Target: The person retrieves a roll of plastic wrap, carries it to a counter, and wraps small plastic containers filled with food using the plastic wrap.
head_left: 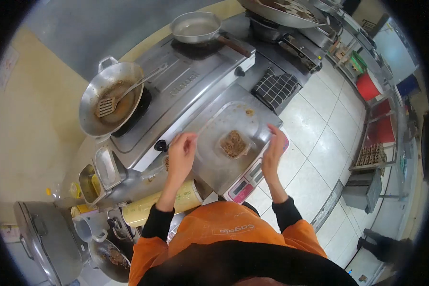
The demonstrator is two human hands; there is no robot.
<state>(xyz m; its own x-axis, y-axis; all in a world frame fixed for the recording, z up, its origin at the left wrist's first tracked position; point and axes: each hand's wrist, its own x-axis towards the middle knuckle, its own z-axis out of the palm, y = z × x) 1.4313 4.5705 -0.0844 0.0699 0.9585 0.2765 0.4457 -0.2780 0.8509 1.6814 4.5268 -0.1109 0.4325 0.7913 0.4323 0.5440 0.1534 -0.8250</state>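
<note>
A small square portion of brown, shredded-looking food [233,144] in what looks like clear film lies on the metal plate of a digital scale [243,188] with a pink edge. My left hand [181,155] hovers left of the food, by the stove's front edge, its fingers loosely bent with nothing visible in them. On the other side, my right hand [273,152] is over the scale's right edge, fingers stretched out and apart from the food. A large roll of cling film [162,204] lies below my left forearm.
The stove [176,90] carries a wok [110,97] with a slotted spatula [107,106] and a saucepan [195,27]. A checked cloth [275,88] lies behind the scale. Metal containers [108,167] stand left; shelves with red tubs [368,86] stand right, across the tiled floor.
</note>
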